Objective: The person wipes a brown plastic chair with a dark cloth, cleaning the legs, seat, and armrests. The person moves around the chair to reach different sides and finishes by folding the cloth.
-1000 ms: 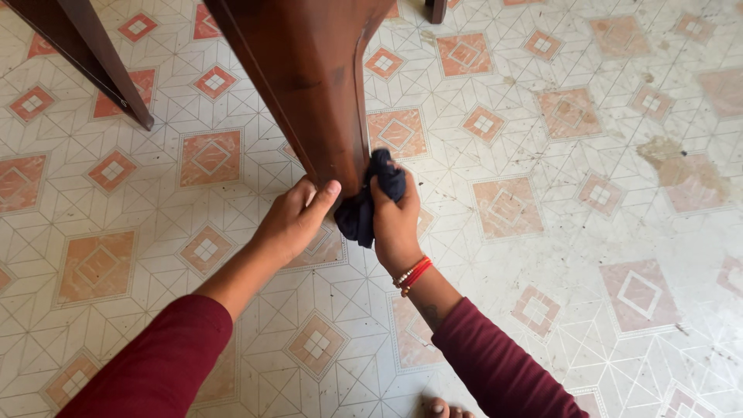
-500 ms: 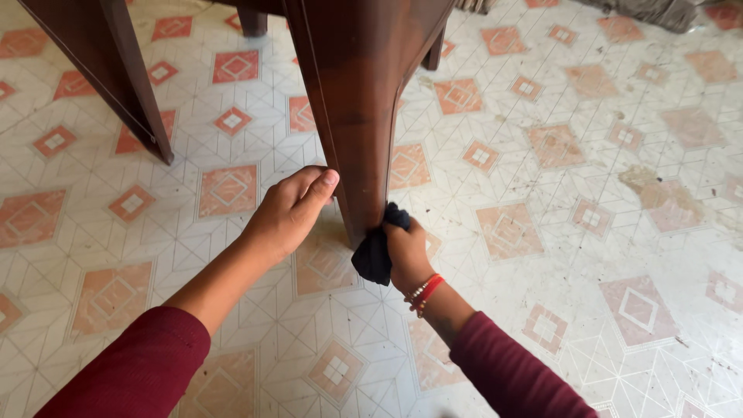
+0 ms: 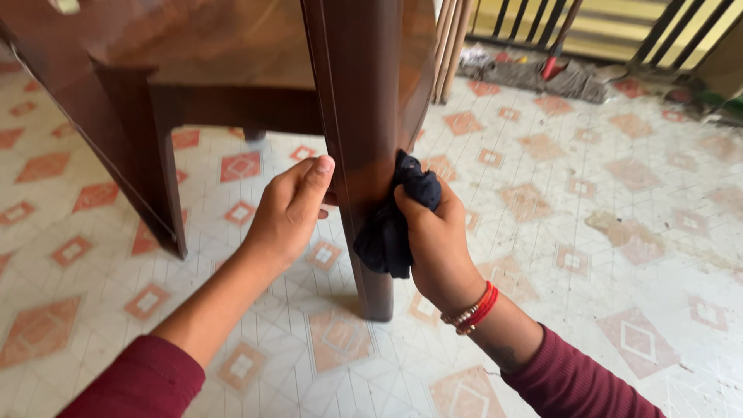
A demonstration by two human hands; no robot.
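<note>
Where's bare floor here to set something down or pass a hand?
Free: tiled floor right of the near leg, up to the clutter by the railing; also floor between near leg and far leg. Crowded: at the near leg, where left hand and right hand with cloth press it.

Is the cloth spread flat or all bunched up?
Bunched up. The dark cloth hangs crumpled in folds from the right hand, pressed against the table leg.

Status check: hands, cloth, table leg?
Left hand braced on dark brown wooden table leg. Right hand presses dark navy cloth to the leg's right face. Nothing in the way.
</note>
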